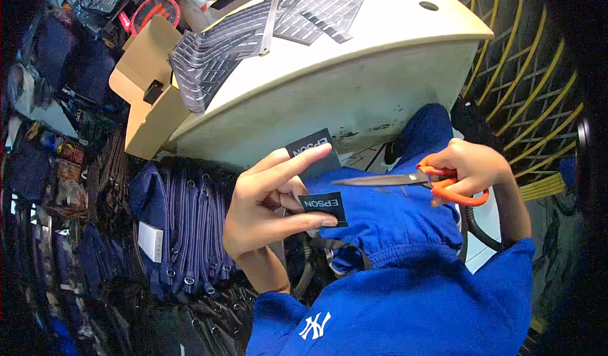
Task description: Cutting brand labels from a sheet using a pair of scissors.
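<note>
Pinched two small black woven labels (320,182) between thumb and fingers of left hand (266,207), over blue-clad lap, just below cream-coloured worktable (380,45). Gripped orange-handled steel scissors (411,182) in right hand (472,166), fingers curled through loops, blades nearly closed. Pointed tips leftward at lower label, long axis roughly level. Best cut, judging so: label taut, blades square across, fingertips well back.

Bright centre, dark vignetted corners, strong fisheye bending, sharp focus
</note>
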A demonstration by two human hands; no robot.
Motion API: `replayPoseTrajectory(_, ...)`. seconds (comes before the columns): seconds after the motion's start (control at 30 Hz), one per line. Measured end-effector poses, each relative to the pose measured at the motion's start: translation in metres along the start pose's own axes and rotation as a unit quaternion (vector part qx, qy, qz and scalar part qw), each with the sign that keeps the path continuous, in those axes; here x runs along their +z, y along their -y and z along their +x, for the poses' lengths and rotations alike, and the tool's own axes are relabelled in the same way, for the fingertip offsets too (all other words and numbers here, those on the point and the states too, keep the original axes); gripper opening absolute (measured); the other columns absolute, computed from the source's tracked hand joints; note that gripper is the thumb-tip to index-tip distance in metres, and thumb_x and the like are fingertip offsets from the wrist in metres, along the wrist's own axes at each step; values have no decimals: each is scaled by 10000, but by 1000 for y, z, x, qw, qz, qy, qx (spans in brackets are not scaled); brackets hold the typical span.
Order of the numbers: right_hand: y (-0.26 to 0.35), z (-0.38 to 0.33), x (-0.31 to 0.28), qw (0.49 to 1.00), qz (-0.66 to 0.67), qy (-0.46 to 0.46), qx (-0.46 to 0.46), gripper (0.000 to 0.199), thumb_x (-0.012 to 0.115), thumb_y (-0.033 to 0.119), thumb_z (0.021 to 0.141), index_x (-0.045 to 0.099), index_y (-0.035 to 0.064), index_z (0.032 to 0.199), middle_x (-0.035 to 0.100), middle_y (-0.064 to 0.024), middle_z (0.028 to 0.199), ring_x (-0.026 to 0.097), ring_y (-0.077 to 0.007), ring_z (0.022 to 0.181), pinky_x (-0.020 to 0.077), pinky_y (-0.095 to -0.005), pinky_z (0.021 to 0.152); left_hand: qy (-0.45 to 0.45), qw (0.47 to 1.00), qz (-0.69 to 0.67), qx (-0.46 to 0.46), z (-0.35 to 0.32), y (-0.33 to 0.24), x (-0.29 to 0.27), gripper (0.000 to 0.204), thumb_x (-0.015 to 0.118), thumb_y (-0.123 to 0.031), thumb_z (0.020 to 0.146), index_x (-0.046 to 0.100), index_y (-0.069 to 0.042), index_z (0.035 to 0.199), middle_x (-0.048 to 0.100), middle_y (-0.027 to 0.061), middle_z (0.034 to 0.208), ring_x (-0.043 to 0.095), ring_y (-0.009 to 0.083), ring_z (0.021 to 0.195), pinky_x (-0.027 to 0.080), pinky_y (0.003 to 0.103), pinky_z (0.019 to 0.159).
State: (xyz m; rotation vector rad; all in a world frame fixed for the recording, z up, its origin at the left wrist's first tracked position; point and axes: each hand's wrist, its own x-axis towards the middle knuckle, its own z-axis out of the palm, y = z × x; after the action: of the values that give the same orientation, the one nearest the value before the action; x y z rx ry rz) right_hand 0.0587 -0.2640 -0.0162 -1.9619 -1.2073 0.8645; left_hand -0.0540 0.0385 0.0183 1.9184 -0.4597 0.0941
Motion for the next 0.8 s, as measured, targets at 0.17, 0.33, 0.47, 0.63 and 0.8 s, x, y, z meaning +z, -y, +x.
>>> replayPoseTrajectory(0.17, -19, 3, 30, 976, 150, -157, -27, 252, 729, 180, 765, 547, 11, 807, 419, 42, 613, 378, -31, 571, 317, -218, 503, -26, 997, -73, -21, 10, 1, 13, 748, 763, 134, 569, 480, 64, 1258, 352, -19, 817, 404, -24, 607, 277, 115, 522)
replayPoseTrajectory(0.33, -2, 36, 60, 879, 376, -249, -151, 243, 738, 106, 748, 573, -3, 889, 591, -10, 816, 554, -67, 777, 456, -225, 694, -24, 993, -109, -29, 21, 7, 26, 756, 734, 152, 608, 431, 62, 1294, 452, 18, 946, 567, 53, 775, 412, 121, 593)
replayPoseTrajectory(0.47, 18, 49, 67, 856, 398, -266, -195, 201, 712, 75, 770, 579, 4, 903, 589, -12, 828, 558, -71, 792, 458, -222, 704, -55, 987, -145, -36, 28, 12, 42, 734, 711, 149, 645, 399, 61, 1304, 476, 67, 1067, 596, 203, 969, 528, 223, 751)
replayPoseTrajectory(0.63, 18, 59, 73, 852, 385, -298, -193, 146, 681, 55, 795, 571, 4, 877, 550, 19, 774, 506, -34, 723, 415, -189, 621, -71, 986, -151, -24, 29, 19, 49, 689, 689, 140, 683, 401, 53, 1302, 476, 88, 1118, 576, 240, 1027, 539, 284, 822)
replayPoseTrajectory(0.8, 9, 66, 74, 838, 371, -351, -192, 145, 684, 74, 797, 570, 11, 860, 525, 45, 715, 464, -9, 649, 361, -174, 556, -85, 986, -139, -24, 33, 23, 53, 655, 683, 130, 699, 417, 53, 1293, 483, 85, 1110, 581, 207, 1002, 532, 272, 814)
